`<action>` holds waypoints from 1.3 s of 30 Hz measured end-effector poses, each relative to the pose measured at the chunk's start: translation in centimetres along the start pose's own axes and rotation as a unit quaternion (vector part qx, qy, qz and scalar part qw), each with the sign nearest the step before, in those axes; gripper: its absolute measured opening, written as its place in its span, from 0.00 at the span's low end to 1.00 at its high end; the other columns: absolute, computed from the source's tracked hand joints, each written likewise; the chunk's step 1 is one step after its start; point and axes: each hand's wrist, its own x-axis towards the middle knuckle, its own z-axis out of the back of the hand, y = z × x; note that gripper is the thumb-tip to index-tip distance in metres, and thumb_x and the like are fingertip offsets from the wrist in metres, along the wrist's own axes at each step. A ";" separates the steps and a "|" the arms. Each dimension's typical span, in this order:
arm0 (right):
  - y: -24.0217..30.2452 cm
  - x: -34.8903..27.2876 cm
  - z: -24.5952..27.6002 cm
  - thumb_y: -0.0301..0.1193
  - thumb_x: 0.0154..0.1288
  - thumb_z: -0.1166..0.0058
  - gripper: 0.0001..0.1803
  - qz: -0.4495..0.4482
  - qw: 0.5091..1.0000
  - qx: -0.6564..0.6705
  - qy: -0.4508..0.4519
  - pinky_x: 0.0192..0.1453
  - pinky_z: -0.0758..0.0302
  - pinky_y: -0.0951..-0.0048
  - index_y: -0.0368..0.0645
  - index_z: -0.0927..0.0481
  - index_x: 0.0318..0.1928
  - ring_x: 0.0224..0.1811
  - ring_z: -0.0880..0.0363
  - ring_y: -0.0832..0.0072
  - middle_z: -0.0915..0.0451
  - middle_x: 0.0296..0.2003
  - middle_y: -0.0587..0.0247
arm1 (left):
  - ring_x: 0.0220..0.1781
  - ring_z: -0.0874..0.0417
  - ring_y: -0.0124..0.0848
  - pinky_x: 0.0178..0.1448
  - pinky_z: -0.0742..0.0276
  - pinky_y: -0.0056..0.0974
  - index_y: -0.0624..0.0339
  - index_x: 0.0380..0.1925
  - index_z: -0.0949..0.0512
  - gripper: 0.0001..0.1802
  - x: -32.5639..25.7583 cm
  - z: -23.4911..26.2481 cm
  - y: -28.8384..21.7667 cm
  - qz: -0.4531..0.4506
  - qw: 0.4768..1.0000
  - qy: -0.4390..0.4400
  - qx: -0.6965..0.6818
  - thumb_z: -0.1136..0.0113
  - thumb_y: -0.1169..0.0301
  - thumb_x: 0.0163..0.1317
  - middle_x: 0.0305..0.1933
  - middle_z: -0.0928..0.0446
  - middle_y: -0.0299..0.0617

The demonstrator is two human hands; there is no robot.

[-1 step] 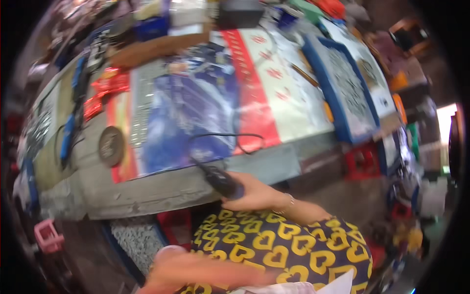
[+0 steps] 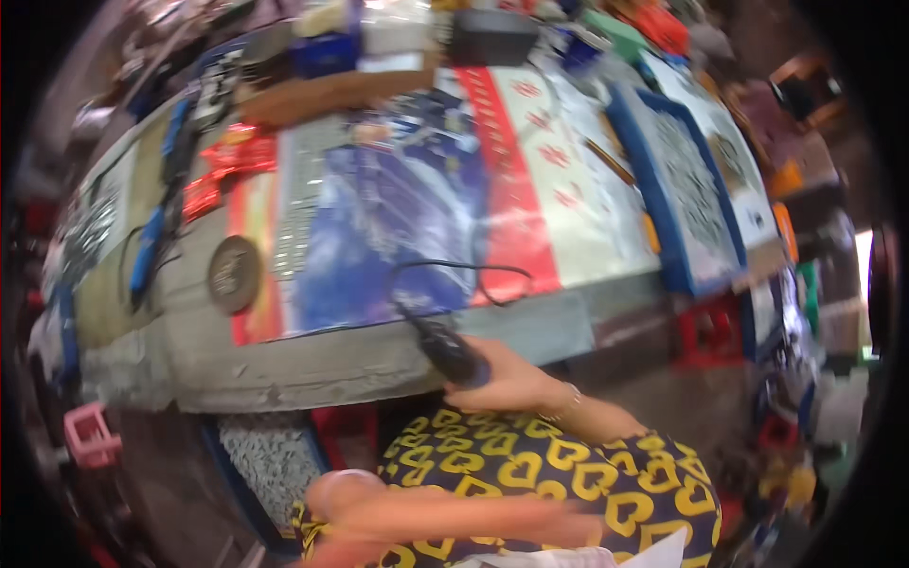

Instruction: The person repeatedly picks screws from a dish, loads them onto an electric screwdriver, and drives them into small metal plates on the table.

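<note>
My right hand is closed around the dark body of a black corded hand tool, just past the near edge of the table. Its exact kind cannot be made out. A thin black cord loops over a blue printed plastic sheet in front of it. Over my lap, on the dark cloth with yellow hearts, my left hand and arm lie across the lower part of the picture. Motion smears them, so the fingers cannot be read and nothing held shows.
On the table's left stand a round brown dish of small pieces, red packets and a blue-handled tool. A blue tray of small metal parts sits right. Another blue bin of parts is below, near a pink stool.
The table and its things have shifted slightly right in the picture. My right hand still grips the corded tool; my left arm appears slightly farther right.
</note>
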 end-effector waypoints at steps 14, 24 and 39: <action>0.3 -0.6 0.3 0.28 0.52 0.36 0.26 -0.007 1.000 0.004 -0.014 0.42 0.28 0.75 0.39 0.29 0.52 0.35 0.26 0.82 0.24 0.32 0.70 | 0.56 0.45 0.37 0.59 0.50 0.50 0.60 0.62 0.50 0.38 -1.9 1.1 1.5 -0.080 0.990 -0.083 0.080 0.51 0.46 0.63 0.57 0.46 0.47; 0.3 0.5 -0.6 0.34 0.48 0.39 0.25 0.066 0.996 -0.060 0.028 0.45 0.29 0.70 0.37 0.28 0.47 0.38 0.28 0.74 0.25 0.34 0.60 | 0.67 0.65 0.41 0.66 0.68 0.57 0.62 0.67 0.64 0.49 -3.1 2.4 2.0 -0.181 0.974 -0.111 0.077 0.55 0.39 0.62 0.67 0.66 0.50; 0.6 -2.5 2.6 0.22 0.49 0.36 0.25 0.071 0.990 0.081 -0.092 0.33 0.27 0.78 0.37 0.26 0.50 0.27 0.23 0.79 0.21 0.28 0.66 | 0.80 0.73 0.44 0.76 0.71 0.63 0.68 0.72 0.68 0.57 -4.4 4.8 7.2 -0.306 0.862 -0.366 -0.170 0.63 0.31 0.63 0.78 0.73 0.55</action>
